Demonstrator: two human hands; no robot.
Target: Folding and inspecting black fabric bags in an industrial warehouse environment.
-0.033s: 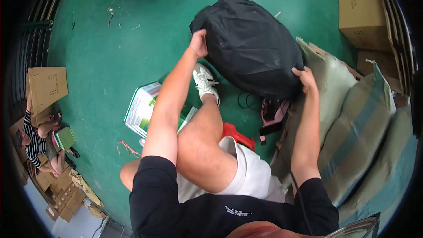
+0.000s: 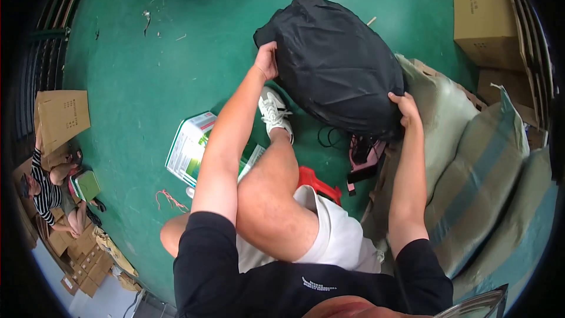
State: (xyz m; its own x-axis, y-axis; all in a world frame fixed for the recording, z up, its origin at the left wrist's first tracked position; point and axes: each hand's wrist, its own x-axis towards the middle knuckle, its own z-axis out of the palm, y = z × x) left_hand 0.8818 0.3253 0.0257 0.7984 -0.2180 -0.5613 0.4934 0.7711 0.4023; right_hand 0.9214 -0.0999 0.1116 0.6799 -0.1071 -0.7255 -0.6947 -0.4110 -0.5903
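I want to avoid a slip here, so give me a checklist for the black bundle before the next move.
1. Left hand on the black bundle: ok, it grips the left edge.
2. Right hand on the bundle: ok, it grips the right edge, thumb on the upper face.
3. Bundle clear of the nearest pale sack: cannot tell; they overlap in this view.
4. Floor near the white shoe free of things: not ok; a red plastic object and a white-and-green container are close by.
5. Bundle's underside supported: cannot tell, hidden.
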